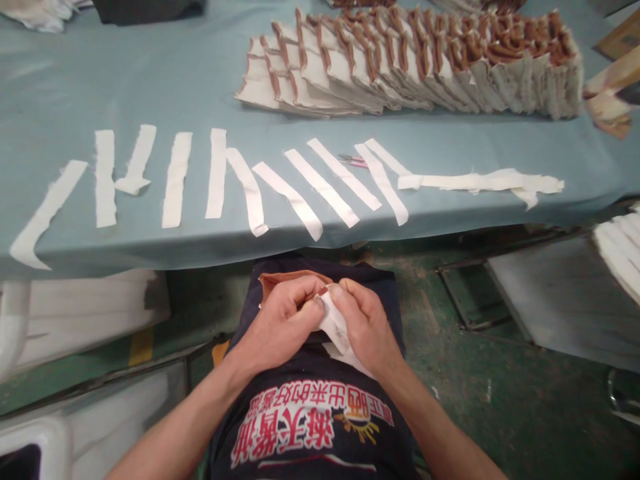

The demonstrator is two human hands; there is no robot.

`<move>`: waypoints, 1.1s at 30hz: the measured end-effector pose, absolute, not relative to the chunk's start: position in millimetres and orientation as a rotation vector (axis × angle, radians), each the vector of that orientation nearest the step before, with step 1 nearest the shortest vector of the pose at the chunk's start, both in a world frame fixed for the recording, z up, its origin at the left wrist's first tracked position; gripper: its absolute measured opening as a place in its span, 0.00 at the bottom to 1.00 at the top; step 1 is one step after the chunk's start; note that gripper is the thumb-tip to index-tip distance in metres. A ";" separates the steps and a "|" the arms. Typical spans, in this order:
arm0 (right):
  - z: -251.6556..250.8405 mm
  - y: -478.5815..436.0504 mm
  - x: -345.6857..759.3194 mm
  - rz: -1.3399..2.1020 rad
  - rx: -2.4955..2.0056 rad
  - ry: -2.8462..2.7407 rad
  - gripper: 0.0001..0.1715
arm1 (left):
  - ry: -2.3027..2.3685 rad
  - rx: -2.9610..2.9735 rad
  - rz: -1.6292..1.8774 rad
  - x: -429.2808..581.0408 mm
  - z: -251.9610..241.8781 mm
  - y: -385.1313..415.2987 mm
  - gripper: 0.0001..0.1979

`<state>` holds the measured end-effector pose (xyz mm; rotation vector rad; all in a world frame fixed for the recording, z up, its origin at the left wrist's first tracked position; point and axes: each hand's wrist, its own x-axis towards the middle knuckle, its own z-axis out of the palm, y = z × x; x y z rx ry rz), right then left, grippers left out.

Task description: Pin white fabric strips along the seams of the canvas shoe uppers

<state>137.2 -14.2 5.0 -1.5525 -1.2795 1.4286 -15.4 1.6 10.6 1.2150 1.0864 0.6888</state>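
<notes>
Close to my body, over the dark apron, both hands pinch one piece of material: a brown piece with a white backing (pixel 336 325). My left hand (pixel 295 310) has thumb and fingers closed on its edge, with a brown flap (pixel 273 283) showing behind the knuckles. Facing it, my right hand (pixel 361 317) is closed on the same edge, thumb against the white side. The fingertips nearly meet. A white tail of the piece hangs down toward my right wrist. Parts of the piece are hidden under my fingers.
Several white fabric strips (pixel 287 200) lie along the front of the blue-covered table (pixel 165 73). Small pink-handled snips (pixel 353 161) lie among them. Folded brown-and-white pieces (pixel 400 67) stand in a long row behind. White chairs (pixel 90 320) are at the left.
</notes>
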 end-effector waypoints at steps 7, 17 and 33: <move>12.0 -13.3 140.9 1.346 -1.509 -1.392 0.22 | 1.011 1.147 0.683 -28.5 4.9 1.8 0.08; 9.1 -16.1 157.3 1.365 -1.596 -1.512 0.29 | 1.016 1.087 0.571 -21.3 11.6 4.3 0.24; 7.0 -51.1 174.8 1.583 -1.772 -1.378 0.23 | 1.166 1.255 0.694 -12.0 0.0 3.9 0.22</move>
